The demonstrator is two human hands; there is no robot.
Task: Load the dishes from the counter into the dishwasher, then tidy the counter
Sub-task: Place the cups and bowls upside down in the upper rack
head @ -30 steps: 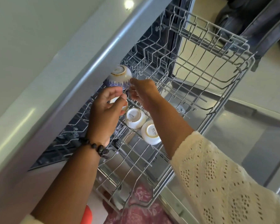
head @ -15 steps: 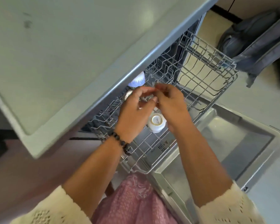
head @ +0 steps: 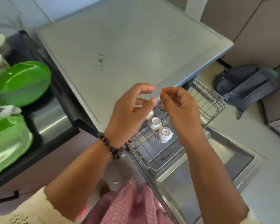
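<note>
The wire upper rack [head: 207,101] of the dishwasher is pulled out over the open door [head: 205,170]. Three small white cups [head: 164,134] stand upside down in it, partly behind my hands. My left hand [head: 129,113], with a dark bead bracelet at the wrist, and my right hand [head: 179,109] hover above the rack with fingers loosely curled. Neither holds anything, and their fingertips nearly meet. The grey countertop [head: 123,50] above the dishwasher is bare apart from a small dark mark.
Two green plates [head: 21,83] lie at the left on a dark counter with a steel sink [head: 50,118]. A crumpled white tissue [head: 8,110] lies between them. A grey backpack [head: 246,88] leans on the floor at the right.
Both hands have lifted up out of the rack and let go of the cups. The view has risen and tilted back, showing the whole countertop and the green plates.
</note>
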